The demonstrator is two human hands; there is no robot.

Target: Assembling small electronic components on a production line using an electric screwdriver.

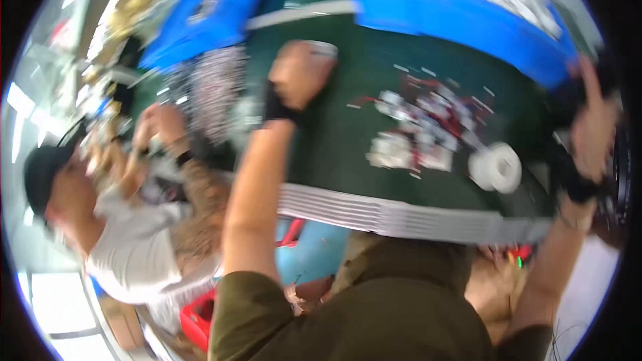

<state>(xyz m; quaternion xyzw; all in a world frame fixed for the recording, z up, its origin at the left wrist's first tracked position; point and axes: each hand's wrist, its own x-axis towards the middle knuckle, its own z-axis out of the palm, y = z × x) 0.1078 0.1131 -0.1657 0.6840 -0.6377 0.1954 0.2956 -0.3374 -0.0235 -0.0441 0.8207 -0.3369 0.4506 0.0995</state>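
My left hand (pixel 299 79), with a black band at the wrist, reaches over the dark green table (pixel 334 120). Its fingers are closed round a small whitish flat object (pixel 325 49), too blurred to name. At the far right my right hand (pixel 595 135), also with a black wristband, is beside the corner of a large blue bin (pixel 455 10). One of its fingers points up; the others are smeared, so I cannot tell whether it holds anything. Between my hands lies a loose pile of small white packets and dark red pieces (pixel 428 117), with a white roll (pixel 495 168) at its near right.
The large bin holds many whitish pieces. Another blue bin (pixel 207 10) stands at the back left, near a heap of small clear and pinkish pieces (pixel 217 90). A co-worker in a white shirt (pixel 144 244) works at the left. A ribbed grey edge (pixel 401 217) borders the table.
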